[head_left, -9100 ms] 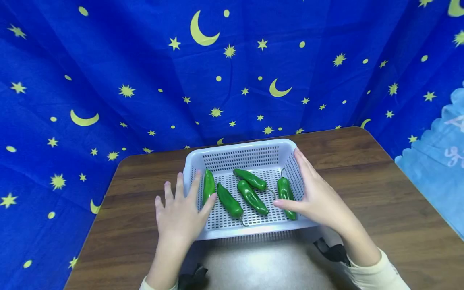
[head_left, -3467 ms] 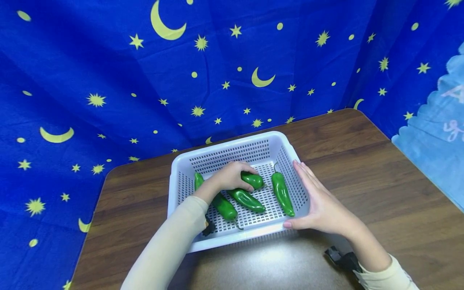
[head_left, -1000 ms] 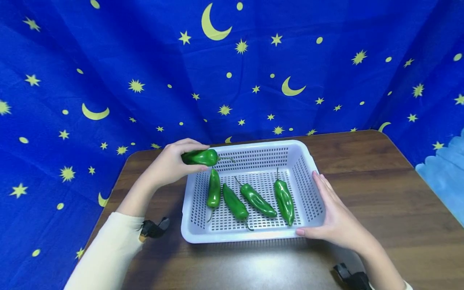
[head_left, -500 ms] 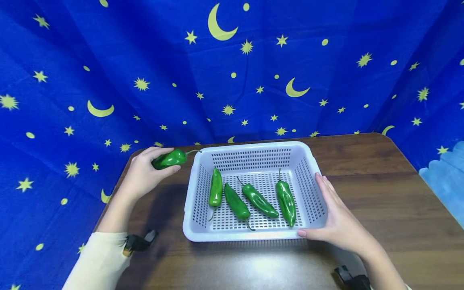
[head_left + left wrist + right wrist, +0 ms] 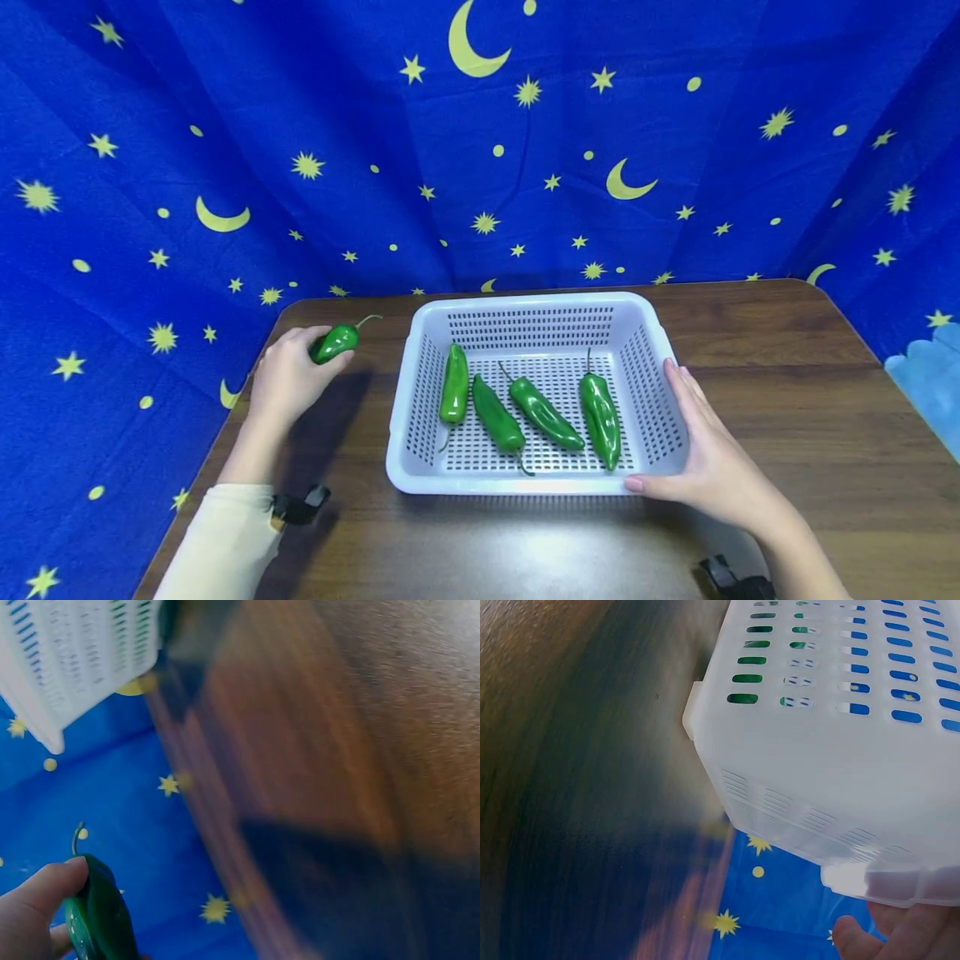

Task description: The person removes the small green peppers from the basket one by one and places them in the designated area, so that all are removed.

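One green chilli pepper (image 5: 341,341) is pinched in the left hand (image 5: 287,377), ten o'clock of a perforated plastic basket (image 5: 517,485) with four peppers (image 5: 546,416), whose four-o'clock corner the spread right hand (image 5: 703,454) presumably steadies.

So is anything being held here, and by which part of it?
A green pepper: the left hand holds it around its body, stem sticking out. The right hand touches the basket near one corner.

Green pepper (image 5: 340,342): partly covered by left hand (image 5: 288,375). Basket (image 5: 817,769): cut off in both wrist views. Table (image 5: 300,750): blurred in left wrist view.
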Available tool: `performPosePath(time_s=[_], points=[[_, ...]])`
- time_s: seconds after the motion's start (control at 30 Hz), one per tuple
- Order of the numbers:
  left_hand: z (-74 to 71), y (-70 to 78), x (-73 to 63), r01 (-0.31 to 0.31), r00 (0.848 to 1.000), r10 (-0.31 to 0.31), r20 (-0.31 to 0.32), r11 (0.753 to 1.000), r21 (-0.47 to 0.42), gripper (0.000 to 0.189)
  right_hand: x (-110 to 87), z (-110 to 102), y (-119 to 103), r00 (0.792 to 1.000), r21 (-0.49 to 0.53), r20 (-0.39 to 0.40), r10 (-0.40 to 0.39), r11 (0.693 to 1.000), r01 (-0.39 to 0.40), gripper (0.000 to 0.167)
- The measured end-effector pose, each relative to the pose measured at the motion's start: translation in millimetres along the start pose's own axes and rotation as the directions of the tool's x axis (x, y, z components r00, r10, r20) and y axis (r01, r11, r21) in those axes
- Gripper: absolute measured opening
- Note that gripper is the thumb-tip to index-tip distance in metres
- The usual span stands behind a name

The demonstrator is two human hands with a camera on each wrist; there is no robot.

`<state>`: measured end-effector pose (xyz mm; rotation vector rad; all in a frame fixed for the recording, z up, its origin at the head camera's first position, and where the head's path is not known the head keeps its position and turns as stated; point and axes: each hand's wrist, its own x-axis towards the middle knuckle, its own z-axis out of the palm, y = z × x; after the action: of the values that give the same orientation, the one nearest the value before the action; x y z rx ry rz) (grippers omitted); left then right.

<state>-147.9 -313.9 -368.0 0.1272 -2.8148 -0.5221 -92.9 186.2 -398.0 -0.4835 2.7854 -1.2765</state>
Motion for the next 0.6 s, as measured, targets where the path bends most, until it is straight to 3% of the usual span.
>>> performPosePath(time_s=[0.13,0.3,0.43,0.6], points=[[9.8,-10.7,-2.4,0.090,0.996,-0.091,0.022,0.995,0.046,0.054,0.1,1,1,1.000,-0.002,-0.010,-0.019,1.000,0.019,0.142],[28.6,-25.2,-2.7,0.199,0.975,-0.205,0.081,0.977,0.077,0.058,0.3,2,3,0.999,0.006,-0.021,-0.040,0.999,0.041,0.142],[42.3,-31.8,-3.4,0.244,0.961,-0.252,0.115,0.966,0.081,0.060,0.3,2,3,0.999,0.009,-0.017,-0.037,0.999,0.037,0.141],[55.2,-33.2,-5.0,0.289,0.951,-0.292,0.101,0.956,0.043,0.060,0.5,1,2,0.999,0.012,-0.011,-0.031,0.999,0.031,0.141]])
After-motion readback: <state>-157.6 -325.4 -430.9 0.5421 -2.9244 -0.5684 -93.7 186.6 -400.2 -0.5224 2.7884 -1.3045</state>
